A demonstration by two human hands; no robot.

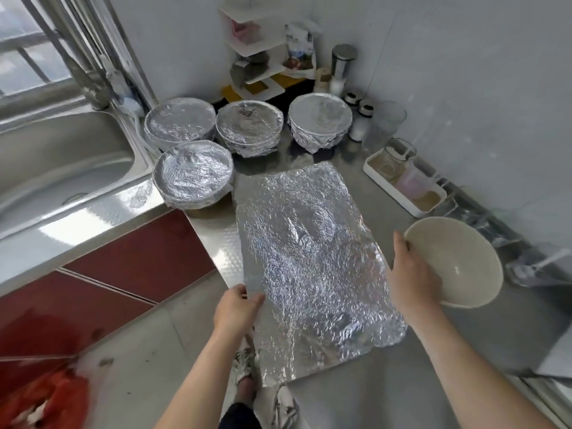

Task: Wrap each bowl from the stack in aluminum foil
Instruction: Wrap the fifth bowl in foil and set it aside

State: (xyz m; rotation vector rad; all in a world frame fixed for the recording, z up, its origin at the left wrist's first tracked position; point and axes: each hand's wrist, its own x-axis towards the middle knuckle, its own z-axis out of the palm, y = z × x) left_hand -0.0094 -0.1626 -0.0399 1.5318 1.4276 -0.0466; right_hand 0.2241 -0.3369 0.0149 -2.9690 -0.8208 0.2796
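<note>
A crinkled sheet of aluminum foil (306, 261) lies flat on the steel counter, its near end hanging over the counter's edge. My left hand (236, 311) pinches the foil's left edge near that end. My right hand (411, 274) grips the rim of a bare white bowl (461, 261), tilted and held just right of the foil. Several foil-wrapped bowls stand behind the sheet: one at the front left (193, 174), one behind it (179, 122), one in the middle (249, 126) and one at the right (320, 120).
A steel sink (62, 162) with its tap lies to the left. A white corner rack (257, 57), jars and shakers (360, 119) fill the back corner. A white tray (405, 187) with containers sits along the right wall. Red cabinet fronts (123, 261) are below the counter.
</note>
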